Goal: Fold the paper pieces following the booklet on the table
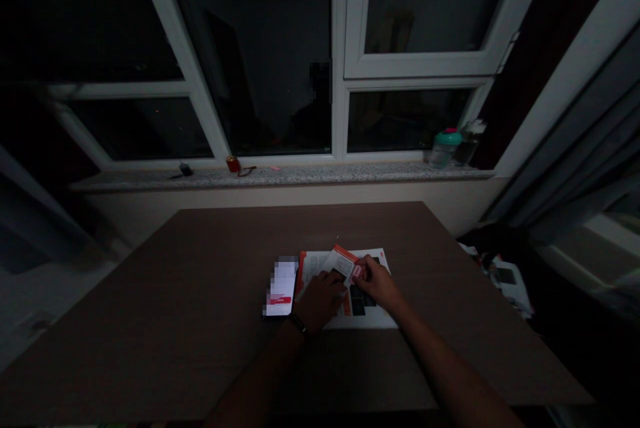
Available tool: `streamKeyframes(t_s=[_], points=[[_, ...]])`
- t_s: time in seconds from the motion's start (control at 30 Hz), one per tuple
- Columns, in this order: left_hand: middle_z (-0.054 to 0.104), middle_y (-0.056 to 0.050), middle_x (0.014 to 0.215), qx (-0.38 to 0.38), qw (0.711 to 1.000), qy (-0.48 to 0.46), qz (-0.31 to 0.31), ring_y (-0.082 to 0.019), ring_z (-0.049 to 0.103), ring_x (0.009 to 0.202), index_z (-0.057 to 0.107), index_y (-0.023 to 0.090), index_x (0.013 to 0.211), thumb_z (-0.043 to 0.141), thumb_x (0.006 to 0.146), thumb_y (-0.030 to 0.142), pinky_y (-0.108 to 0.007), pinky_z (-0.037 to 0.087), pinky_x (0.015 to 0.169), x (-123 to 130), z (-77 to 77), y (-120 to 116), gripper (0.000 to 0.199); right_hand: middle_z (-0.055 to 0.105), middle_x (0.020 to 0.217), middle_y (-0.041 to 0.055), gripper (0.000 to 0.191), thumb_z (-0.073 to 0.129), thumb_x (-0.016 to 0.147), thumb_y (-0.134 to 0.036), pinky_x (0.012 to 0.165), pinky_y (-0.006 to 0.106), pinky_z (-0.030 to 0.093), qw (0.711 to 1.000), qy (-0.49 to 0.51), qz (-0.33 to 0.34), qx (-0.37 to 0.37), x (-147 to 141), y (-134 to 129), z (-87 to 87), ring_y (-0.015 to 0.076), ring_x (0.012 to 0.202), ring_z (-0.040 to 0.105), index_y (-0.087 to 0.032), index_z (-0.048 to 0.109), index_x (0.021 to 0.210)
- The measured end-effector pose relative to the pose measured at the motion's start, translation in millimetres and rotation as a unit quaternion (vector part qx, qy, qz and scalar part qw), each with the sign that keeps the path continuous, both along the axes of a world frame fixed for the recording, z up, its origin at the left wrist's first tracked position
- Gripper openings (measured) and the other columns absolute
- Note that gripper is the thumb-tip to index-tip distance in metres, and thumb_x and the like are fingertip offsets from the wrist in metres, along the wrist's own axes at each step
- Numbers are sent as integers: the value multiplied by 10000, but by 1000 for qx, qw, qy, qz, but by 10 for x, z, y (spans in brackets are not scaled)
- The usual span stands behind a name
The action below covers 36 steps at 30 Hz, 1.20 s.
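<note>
In the head view a printed paper sheet or booklet [385,319] with orange edges lies on the table, its thickness hard to make out in the dim light. A smaller printed piece of paper with an orange top edge [344,253] lies slanted over it. My right hand [379,281] pinches the right side of this piece, by a small pink-and-white patch [357,272]. Palm down on the paper rests my left hand [320,298], its fingers laid over the slanted piece; a dark band [299,323] circles that wrist. Left of the paper a phone [283,288] lies with its screen lit.
The brown table [210,261] meets the wall below a stone windowsill [310,175]. On the sill stand a teal-lidded bottle [445,148], a clear bottle [469,143], a small red jar [233,164] and a small dark item [185,169]. Curtains hang at both sides.
</note>
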<state>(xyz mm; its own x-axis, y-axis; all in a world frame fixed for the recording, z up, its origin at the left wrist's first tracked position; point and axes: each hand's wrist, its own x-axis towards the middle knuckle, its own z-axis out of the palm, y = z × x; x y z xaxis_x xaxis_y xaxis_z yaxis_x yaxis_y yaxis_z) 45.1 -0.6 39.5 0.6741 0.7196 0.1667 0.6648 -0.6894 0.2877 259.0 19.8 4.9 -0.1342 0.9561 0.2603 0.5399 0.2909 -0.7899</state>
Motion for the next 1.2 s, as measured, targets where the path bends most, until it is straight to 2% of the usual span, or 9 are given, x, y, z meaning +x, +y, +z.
streamKeyframes(t_s=[0.13, 0.37, 0.57, 0.77, 0.9, 1.0, 1.2], points=[[537, -41, 1222, -7, 1000, -1, 1, -237, 463, 1109, 574, 231, 1128, 550, 915, 201, -387, 406, 924, 3, 12, 6, 217, 563, 729, -40, 251, 634, 755, -264, 581, 227, 371, 1000, -29, 8, 3, -41, -15, 12, 147, 643, 526, -225, 517, 973], [535, -35, 1228, -2, 1000, -9, 2, -230, 464, 1096, 573, 244, 1151, 562, 905, 195, -377, 402, 910, 1, -25, 18, 251, 614, 772, -23, 241, 617, 773, -231, 604, 230, 403, 999, -22, 25, -14, -131, -46, 52, 157, 675, 585, -229, 493, 979], [545, -32, 1215, -7, 1000, 1, 5, -230, 465, 1091, 588, 235, 1112, 574, 905, 207, -380, 404, 891, 1, 1, 19, 210, 638, 820, 9, 223, 587, 757, -182, 621, 227, 413, 999, -46, -21, -14, -130, 37, -2, 167, 718, 615, -228, 474, 944], [547, -20, 1228, -18, 1000, -4, 5, -216, 460, 1120, 587, 241, 1120, 592, 896, 200, -371, 401, 936, 5, 5, 14, 228, 624, 787, 27, 172, 561, 761, -204, 608, 234, 395, 990, -89, -107, 5, -40, 143, -6, 168, 694, 591, -208, 488, 917], [526, -32, 1304, -15, 1000, -22, 4, -221, 432, 1208, 581, 234, 1138, 565, 904, 186, -392, 378, 989, 2, -49, 22, 239, 618, 778, 17, 185, 551, 766, -241, 600, 235, 409, 991, -61, -116, 11, -5, 140, -20, 164, 679, 596, -203, 505, 940], [513, -39, 1340, -12, 999, -30, -3, -224, 413, 1253, 551, 242, 1213, 528, 917, 176, -418, 354, 1021, -5, -75, 25, 304, 622, 758, 7, 283, 553, 772, -270, 598, 245, 429, 992, -30, -122, 4, 23, 99, -16, 170, 660, 609, -200, 507, 1042], [553, -28, 1259, -7, 1000, -19, 0, -236, 456, 1162, 539, 278, 1268, 542, 918, 189, -414, 381, 962, -4, -31, 11, 361, 649, 812, 37, 377, 593, 764, -339, 606, 271, 457, 988, 6, -155, 9, 80, 38, 30, 199, 695, 633, -190, 492, 1095]])
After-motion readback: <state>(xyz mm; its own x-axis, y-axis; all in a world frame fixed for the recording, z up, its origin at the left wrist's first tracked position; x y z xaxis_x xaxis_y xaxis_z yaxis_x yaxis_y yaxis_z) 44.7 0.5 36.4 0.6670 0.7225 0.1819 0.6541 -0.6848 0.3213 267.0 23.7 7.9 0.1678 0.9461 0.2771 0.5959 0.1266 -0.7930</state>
